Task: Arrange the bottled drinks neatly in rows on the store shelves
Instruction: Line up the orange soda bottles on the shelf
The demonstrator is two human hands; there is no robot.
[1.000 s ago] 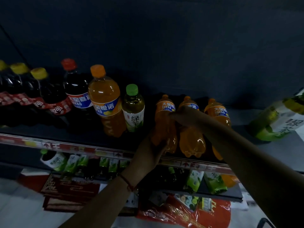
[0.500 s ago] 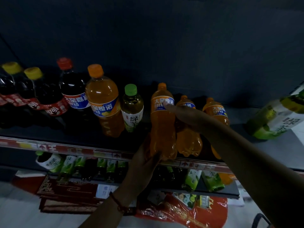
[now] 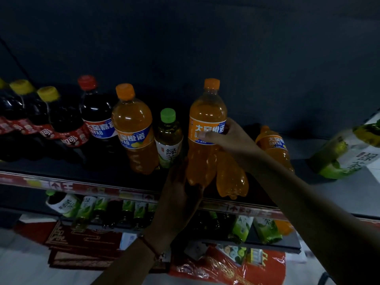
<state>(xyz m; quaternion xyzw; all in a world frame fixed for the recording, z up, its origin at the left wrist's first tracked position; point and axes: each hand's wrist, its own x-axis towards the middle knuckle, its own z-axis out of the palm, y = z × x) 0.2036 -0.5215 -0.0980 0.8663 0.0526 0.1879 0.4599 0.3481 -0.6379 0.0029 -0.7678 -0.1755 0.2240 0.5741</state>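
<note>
Bottled drinks are standing along the upper shelf (image 3: 86, 183), and 1 of them, a tall orange soda bottle (image 3: 205, 138), is being held up between both hands near the middle of the row. The right hand (image 3: 230, 138) is wrapping its fingers round the labelled waist from the right side, while the left hand (image 3: 181, 194) is cupping the base from below, near the shelf's front edge. Whether the base is touching the shelf is hidden by that hand.

To the left, a green tea bottle (image 3: 168, 138) is standing just beside it, then another large orange bottle (image 3: 133, 130), a red-capped cola (image 3: 96, 116) and yellow-capped colas (image 3: 51, 118). To the right, 2 smaller orange bottles (image 3: 273, 147) are sitting near the held one, the nearer partly hidden behind the right wrist. Far right, a green tea pack (image 3: 345, 153) is lying tilted on a pale surface. Below, the lower shelf (image 3: 257, 241) is holding more green-labelled bottles.

The bottle looks full, so it is probably weighing a fair amount and sloshing when tipped. Its smooth plastic is likely yielding a little under pressure and sliding in a loose grip; the label band and the ridged base seem the safest places to hold, which is where the hands are gripping
</note>
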